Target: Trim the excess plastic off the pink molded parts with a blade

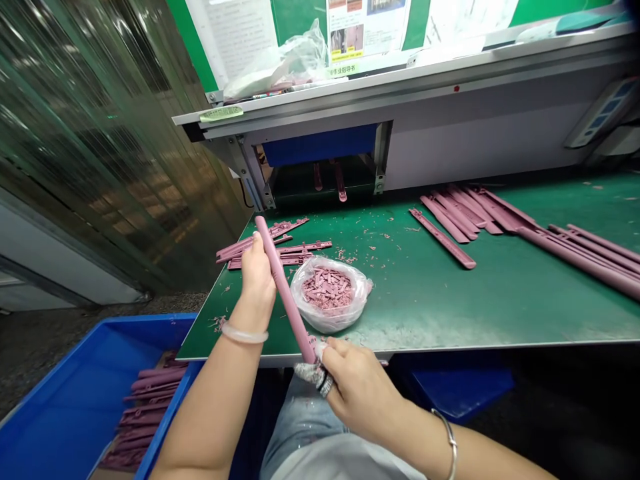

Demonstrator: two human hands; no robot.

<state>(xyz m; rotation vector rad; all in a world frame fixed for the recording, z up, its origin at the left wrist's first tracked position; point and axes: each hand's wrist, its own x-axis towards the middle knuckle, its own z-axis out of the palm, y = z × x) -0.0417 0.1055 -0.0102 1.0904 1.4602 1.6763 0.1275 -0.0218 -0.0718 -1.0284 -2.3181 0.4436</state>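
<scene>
My left hand [257,273] is closed round the upper half of a long mauve plastic rod [286,293], which slants from the bench's left side down toward me. My right hand [353,383], with cloth wrapped on a fingertip, pinches the rod's lower end just over the bench's front edge. A clear bag of mauve plastic scraps [329,293] sits just right of the rod. Flat mauve strips [273,248] lie behind my left hand.
More mauve rods and strips [525,227] lie across the right of the green bench [450,300]. A machine opening [325,180] at the back holds two rods. A blue bin [90,400] at lower left holds several mauve pieces. A ribbed curtain hangs on the left.
</scene>
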